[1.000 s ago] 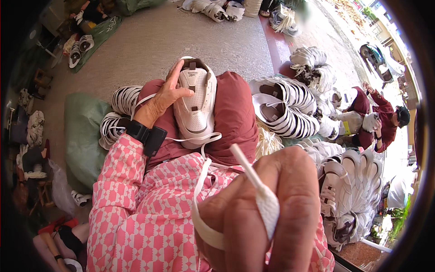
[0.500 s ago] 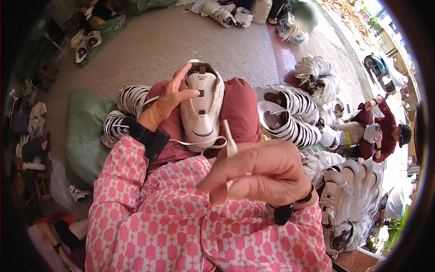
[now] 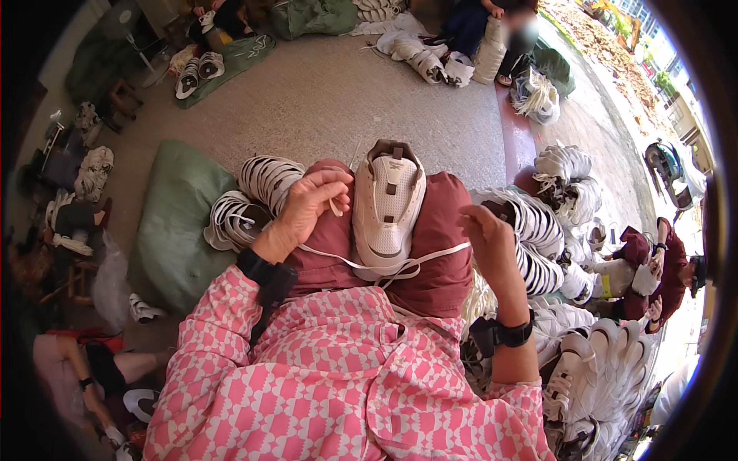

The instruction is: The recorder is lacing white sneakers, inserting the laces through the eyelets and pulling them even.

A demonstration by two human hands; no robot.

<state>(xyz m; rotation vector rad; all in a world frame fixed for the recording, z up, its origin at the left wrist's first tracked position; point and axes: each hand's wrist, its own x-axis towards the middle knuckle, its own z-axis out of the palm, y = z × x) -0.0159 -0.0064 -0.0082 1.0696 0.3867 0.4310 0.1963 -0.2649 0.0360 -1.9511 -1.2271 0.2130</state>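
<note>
A white sneaker rests between my thighs, its toe toward me, its perforated tongue showing dark loops. A white shoelace crosses at the toe and runs out to both sides. My left hand is left of the shoe, off its surface, with thumb and fingers pinched on a lace end. Over my right thigh my right hand is bent down, its fingers closed on the other side of the lace. Its fingertips are partly hidden.
Nested white shoe uppers lie by my right leg, more by my left. A green sack stands at left. Stacked white shoes are at lower right. A co-worker in dark red sits at far right; other people work around the floor.
My left hand has come off the sneaker's side and now pinches lace. My right hand has dropped from close to the camera out to the right, drawing lace sideways. The view has shifted.
</note>
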